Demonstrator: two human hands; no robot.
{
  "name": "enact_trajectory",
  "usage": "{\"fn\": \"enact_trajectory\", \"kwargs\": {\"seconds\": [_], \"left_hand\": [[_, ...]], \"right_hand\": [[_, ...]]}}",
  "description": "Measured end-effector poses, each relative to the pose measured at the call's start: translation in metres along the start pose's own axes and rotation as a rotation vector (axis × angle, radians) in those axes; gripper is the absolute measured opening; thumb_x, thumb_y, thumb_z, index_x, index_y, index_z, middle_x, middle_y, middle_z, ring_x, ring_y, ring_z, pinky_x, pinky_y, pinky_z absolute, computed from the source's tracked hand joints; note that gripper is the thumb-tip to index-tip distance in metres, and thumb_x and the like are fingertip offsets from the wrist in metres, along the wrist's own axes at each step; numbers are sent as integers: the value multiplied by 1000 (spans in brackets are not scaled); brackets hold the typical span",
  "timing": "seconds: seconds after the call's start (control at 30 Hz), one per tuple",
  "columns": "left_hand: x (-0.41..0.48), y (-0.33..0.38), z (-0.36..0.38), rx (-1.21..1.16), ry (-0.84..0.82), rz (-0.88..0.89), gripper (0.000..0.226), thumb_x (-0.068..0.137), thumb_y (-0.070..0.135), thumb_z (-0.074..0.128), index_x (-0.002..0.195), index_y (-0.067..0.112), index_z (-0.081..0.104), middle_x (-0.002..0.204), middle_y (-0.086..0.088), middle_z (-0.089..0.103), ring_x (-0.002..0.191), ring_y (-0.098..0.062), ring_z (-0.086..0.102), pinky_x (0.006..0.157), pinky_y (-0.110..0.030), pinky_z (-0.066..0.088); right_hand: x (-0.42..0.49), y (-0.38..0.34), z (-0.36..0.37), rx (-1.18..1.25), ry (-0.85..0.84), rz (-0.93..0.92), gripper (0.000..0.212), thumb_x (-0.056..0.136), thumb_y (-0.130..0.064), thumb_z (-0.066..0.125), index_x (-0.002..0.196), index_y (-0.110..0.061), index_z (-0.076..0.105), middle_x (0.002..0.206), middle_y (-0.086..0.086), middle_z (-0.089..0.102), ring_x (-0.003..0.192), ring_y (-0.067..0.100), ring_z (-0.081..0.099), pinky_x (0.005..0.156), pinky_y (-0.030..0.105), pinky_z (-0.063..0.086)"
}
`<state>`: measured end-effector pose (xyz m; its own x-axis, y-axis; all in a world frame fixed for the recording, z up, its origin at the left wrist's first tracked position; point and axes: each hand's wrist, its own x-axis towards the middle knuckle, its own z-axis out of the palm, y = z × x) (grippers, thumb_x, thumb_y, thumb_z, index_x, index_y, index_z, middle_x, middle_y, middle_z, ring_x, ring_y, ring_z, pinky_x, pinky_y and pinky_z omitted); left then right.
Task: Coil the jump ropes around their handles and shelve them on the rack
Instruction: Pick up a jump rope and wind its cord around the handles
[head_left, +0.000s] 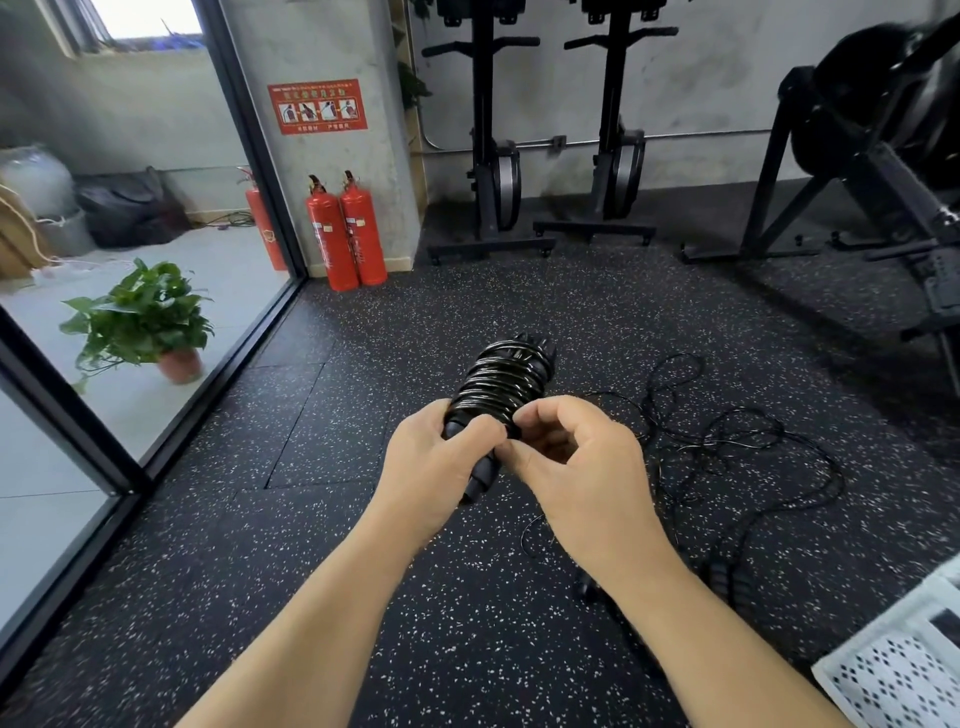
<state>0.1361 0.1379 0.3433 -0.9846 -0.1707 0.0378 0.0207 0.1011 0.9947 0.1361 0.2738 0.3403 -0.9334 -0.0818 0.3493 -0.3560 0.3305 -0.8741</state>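
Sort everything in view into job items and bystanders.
Job: coiled jump rope, gripped by left hand, pinched by right hand; loose ropes, uncoiled.
Lying about: fire extinguishers, potted plant, rowing machines.

i'm looking into a gym. the floor (311, 519) is black rubber tile flecked with white. two rowing machines (485, 130) stand stored upright against the bare concrete wall, and a bulky black machine (857, 104) with a round housing on a steel frame sits to the right, blurred. loose jump ropes (727, 441) lie tangled on the rubber, with a coiled jump rope (498, 384) up close in my view. two red fire extinguishers (332, 244) under a red safety sign (317, 106), beside a glass wall (156, 218), suggest a public training space.
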Motion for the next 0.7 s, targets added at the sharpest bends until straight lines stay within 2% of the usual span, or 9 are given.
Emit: {"fn": "enact_trajectory", "kwargs": {"seconds": [0.1, 0.23, 0.33, 0.5, 0.6, 0.7], "left_hand": [[-1, 0, -1, 15, 5, -26, 27, 61, 20, 60, 82, 4, 54, 50, 0, 50, 41, -13, 42, 38, -22, 33], [-1, -1, 0, -10, 35, -60, 42, 60, 20, 58, 101, 11, 60, 53, 0, 54, 42, -13, 44, 39, -21, 34], [-1, -1, -2, -10, 25, -63, 49, 59, 20, 58, 107, 12, 61, 62, -8, 57, 44, -15, 45, 40, -21, 34], [-2, -1, -3, -69, -4, -42, 44, 63, 19, 61, 105, 7, 61, 60, -2, 59, 43, -11, 46, 38, -22, 35], [-4, -1, -4, -55, -37, -16, 41, 66, 22, 62, 103, 7, 62, 64, 0, 59, 48, -10, 49, 43, -21, 39], [-5, 2, -6, -113, -101, -42, 23, 77, 16, 58, 98, 6, 59, 61, 0, 52, 47, -9, 45, 43, -19, 37]], "right_hand": [[1, 0, 1, -10, -50, 22, 18, 79, -21, 78, 90, -21, 64, 87, -10, 62, 75, 5, 59, 73, 27, 53], [-1, -1, 4, -30, -42, -1, 17, 78, -19, 77, 85, -21, 62, 85, -10, 60, 73, 6, 57, 71, 30, 52], [-2, 0, 6, -49, -29, -22, 15, 79, -19, 77, 82, -21, 62, 82, -10, 61, 72, 7, 58, 70, 33, 52], [-6, -2, 10, -51, 25, -81, 17, 82, -15, 75, 92, -24, 65, 88, -13, 61, 77, 4, 61, 73, 30, 53], [-5, -2, 11, -95, 45, -125, 17, 83, -10, 73, 89, -22, 63, 86, -14, 59, 75, 4, 59, 70, 30, 52], [-6, -3, 12, -129, 78, -171, 15, 82, -9, 73, 88, -19, 63, 84, -14, 58, 72, 6, 58, 67, 32, 51]]}}
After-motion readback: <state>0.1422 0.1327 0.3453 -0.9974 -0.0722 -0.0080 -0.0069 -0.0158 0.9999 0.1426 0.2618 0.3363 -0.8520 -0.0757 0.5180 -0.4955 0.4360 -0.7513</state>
